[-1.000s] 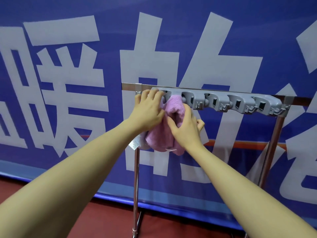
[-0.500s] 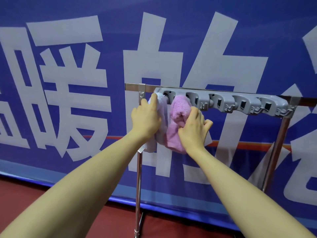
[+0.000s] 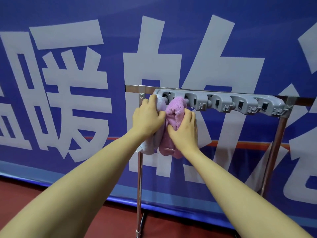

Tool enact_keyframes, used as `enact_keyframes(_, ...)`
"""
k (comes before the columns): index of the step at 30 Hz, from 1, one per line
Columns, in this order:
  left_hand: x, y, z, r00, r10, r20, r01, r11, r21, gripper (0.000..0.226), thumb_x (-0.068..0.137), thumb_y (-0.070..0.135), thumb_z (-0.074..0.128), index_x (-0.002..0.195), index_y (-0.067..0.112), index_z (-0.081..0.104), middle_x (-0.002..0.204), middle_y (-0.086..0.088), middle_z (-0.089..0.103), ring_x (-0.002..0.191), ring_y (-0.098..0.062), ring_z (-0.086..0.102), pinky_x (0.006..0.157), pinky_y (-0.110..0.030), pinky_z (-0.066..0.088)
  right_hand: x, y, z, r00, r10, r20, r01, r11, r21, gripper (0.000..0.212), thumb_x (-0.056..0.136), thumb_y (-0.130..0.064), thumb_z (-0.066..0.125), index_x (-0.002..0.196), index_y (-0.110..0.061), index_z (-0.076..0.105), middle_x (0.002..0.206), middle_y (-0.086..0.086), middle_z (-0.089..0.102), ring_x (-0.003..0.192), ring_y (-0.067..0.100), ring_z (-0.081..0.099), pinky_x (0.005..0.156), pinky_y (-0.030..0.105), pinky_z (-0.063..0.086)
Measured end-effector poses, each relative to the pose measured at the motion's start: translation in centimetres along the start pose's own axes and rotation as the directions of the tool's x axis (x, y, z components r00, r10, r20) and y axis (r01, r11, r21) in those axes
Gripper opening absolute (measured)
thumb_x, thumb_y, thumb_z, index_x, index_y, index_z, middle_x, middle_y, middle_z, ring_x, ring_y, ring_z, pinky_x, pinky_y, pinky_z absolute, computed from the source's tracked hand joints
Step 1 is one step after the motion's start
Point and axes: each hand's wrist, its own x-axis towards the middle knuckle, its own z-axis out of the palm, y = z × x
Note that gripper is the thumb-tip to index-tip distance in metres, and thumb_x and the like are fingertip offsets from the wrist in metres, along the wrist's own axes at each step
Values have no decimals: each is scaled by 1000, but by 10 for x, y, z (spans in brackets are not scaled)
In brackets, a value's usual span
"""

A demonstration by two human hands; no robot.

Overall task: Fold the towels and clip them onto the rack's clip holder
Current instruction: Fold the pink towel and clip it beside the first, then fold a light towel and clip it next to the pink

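Note:
A grey plastic clip holder runs along the top bar of a metal rack. A folded pink towel hangs with its top tucked at the second clip from the left. A pale lavender towel hangs at the leftmost clip, right beside it. My left hand lies over the lavender towel with its fingers curled round the cloth. My right hand grips the lower right side of the pink towel. The towels' lower ends hang below my hands.
Three clips to the right on the holder hold nothing. The rack's right post stands in front of a blue banner with large white characters. Red floor lies below.
The lavender towel has come into view at the left clip as my left hand moved down and off the holder. The pink towel now sits at the second clip.

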Motion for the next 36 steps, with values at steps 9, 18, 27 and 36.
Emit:
enact_keyframes(9,3,-15,-1,971,43,233,46,932,-360,71,75,31,29,146,22,22,147,-4,36,128,-26,41,107,-45,33,14,-7,-8,995,36,95,-59,965,256,69,90,-30,56,147,-28,17,152,0,24,135,22,32,99,36,37)
enact_keyframes(18,-25,-8,0,988,155,27,-150,980,-131,66,78,29,38,143,15,34,153,-3,27,137,-24,25,110,-35,20,-6,0,-13,998,61,-30,-57,991,122,64,86,-36,62,136,-10,33,135,10,39,124,25,40,98,36,39)
enact_keyframes(27,-103,6,6,972,233,35,-231,971,-57,41,84,14,48,124,10,52,130,-3,51,119,-26,42,94,-32,30,-73,29,-45,982,176,67,-177,984,12,29,88,-15,54,115,-11,46,120,5,45,105,23,50,82,36,46)
enact_keyframes(36,-209,-9,93,909,100,404,-108,994,-2,37,87,17,49,123,10,52,122,-7,53,111,-29,46,90,-36,32,-179,113,-49,901,327,284,-299,944,-140,18,87,-12,50,104,-13,53,99,-7,47,81,13,48,71,29,39)
